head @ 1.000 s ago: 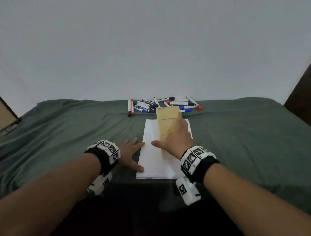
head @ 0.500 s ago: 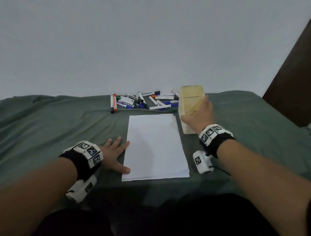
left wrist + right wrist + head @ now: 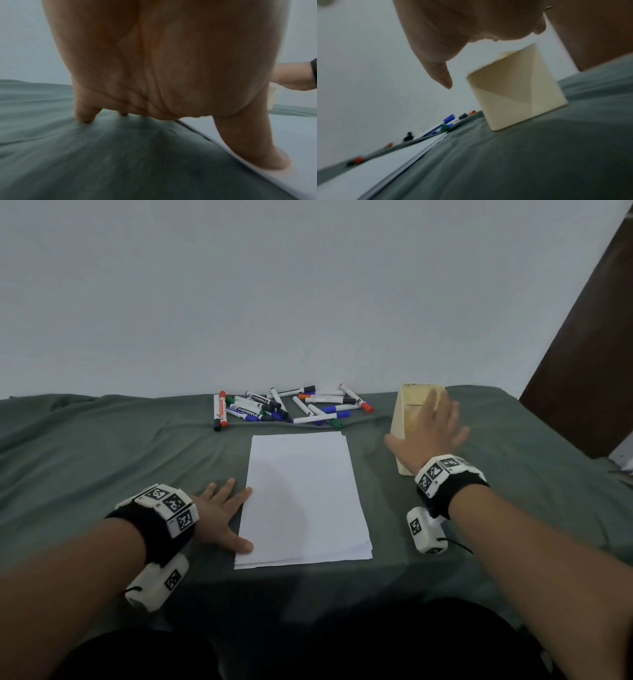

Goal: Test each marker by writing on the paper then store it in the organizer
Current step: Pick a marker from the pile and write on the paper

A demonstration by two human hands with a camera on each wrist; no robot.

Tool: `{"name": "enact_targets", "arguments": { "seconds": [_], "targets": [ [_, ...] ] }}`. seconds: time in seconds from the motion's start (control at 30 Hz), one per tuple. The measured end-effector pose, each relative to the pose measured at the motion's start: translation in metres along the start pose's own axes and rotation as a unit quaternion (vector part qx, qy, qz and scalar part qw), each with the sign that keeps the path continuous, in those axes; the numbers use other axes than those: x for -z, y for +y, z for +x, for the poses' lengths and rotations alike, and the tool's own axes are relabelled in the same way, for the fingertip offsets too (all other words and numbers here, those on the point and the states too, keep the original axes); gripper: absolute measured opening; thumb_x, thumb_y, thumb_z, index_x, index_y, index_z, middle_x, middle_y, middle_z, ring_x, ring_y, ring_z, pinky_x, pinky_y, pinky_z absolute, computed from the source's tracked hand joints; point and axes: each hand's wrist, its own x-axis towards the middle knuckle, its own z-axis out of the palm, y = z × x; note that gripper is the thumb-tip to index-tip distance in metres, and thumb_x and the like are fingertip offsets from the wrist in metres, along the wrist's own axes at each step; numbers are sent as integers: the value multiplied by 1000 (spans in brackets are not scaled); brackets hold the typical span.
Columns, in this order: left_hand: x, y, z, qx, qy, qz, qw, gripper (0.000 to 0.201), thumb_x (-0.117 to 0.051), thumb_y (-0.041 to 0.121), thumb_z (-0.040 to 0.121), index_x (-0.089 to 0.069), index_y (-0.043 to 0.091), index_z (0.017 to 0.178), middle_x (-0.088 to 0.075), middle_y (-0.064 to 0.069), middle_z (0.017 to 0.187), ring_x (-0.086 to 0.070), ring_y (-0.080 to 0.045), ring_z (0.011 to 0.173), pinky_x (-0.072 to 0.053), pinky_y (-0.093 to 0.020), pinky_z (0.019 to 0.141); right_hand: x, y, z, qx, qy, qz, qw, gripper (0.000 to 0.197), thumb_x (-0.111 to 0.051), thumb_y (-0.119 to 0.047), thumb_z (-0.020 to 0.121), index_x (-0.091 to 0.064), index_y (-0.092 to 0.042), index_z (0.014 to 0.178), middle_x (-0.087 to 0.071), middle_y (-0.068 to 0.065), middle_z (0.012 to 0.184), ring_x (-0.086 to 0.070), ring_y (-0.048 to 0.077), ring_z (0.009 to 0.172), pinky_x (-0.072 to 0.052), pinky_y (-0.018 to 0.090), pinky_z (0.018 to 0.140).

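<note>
Moved the organizer (image 3: 407, 419) off the paper (image 3: 305, 498) to right of centre frame; my right hand (image 3: 428, 436) now hovers over it, fingers spread, released. Left hand (image 3: 222, 515) flat, pinning the paper's left edge. Markers (image 3: 291, 407) piled upper centre, none tested yet; writing area is free.

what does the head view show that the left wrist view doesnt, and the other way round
Only the head view shows the pile of markers and the right hand open over the wooden organizer. Only the left wrist view shows the underside of the left hand, its thumb pressing the sheet's edge. Both show the paper and green cloth.
</note>
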Motion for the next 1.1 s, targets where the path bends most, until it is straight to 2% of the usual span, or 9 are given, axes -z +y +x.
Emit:
{"name": "enact_targets", "arguments": {
  "seconds": [0.1, 0.2, 0.27, 0.4, 0.5, 0.63, 0.83, 1.0, 1.1],
  "targets": [
    [2, 5, -1, 10, -8, 10, 1000, 127, -51, 92, 62, 29, 41, 147, 34, 2, 158, 16, -34, 149, -3, -61, 117, -6, -29, -9, 189, -7, -35, 981, 107, -60, -57, 85, 3, -14, 161, 6, 7, 170, 10, 31, 156, -3, 53, 125],
    [4, 9, -3, 19, -10, 20, 1000, 124, -52, 89, 66, 29, 39, 147, 34, 1, 157, 16, -34, 149, -3, -62, 116, -20, -55, -10, 281, -172, -29, 944, 101, -59, -57, 92, 0, -14, 162, 9, 5, 170, 13, 28, 156, -3, 48, 127],
    [6, 10, -5, 19, -14, 19, 1000, 125, -54, 87, 67, 29, 39, 148, 34, 1, 157, 17, -33, 149, -3, -62, 116, -33, -64, -9, 276, -264, -67, 922, 102, -57, -64, 92, -2, -16, 162, 6, 4, 171, 11, 29, 156, -7, 49, 125],
    [13, 8, -5, 13, -9, 5, 1000, 130, -58, 89, 59, 16, 37, 152, 22, 2, 162, 8, -29, 151, -6, -57, 119, -61, -60, -9, 239, -328, -130, 905, 101, -45, -78, 89, -3, -24, 162, 6, 2, 171, 6, 30, 156, -9, 57, 124],
    [39, 7, -1, 7, 7, -21, 1000, 113, -58, 87, 63, -17, 32, 152, -16, 2, 159, -25, -23, 145, -24, -47, 117, -74, -54, -11, 209, -359, -144, 898, 103, -40, -84, 86, 2, -28, 162, 9, 0, 171, 5, 31, 156, -7, 59, 123],
    [95, 19, 15, 1, 86, 18, 996, 74, -40, 77, 86, -61, 15, 120, -62, -1, 121, -59, -21, 110, -45, -35, 89, -78, -55, -12, 196, -365, -127, 901, 107, -42, -85, 83, 3, -29, 162, 10, 0, 170, 7, 31, 156, -4, 59, 123],
    [151, 43, 57, 0, 228, 34, 973, 47, -46, 58, 94, -62, 16, 106, -64, -1, 102, -61, -21, 93, -43, -32, 69, -71, -57, -13, 186, -379, -109, 900, 106, -47, -82, 84, 2, -30, 162, 11, 0, 170, 10, 30, 156, -2, 60, 123],
    [175, 59, 99, -52, 276, 22, 960, 30, -50, 49, 94, -56, 20, 98, -57, 3, 106, -56, -22, 94, -49, -38, 85, -64, -60, -14, 184, -391, -99, 896, 107, -49, -81, 84, 2, -29, 162, 13, 0, 170, 11, 31, 156, -1, 61, 123],
    [183, 65, 121, -48, 288, 39, 956, 25, -50, 47, 94, -52, 23, 98, -57, -1, 110, -54, -23, 95, -49, -39, 83, -61, -62, -14, 181, -397, -96, 895, 107, -50, -81, 85, 3, -28, 162, 14, 0, 170, 13, 30, 156, 0, 60, 123]
  ]
}}
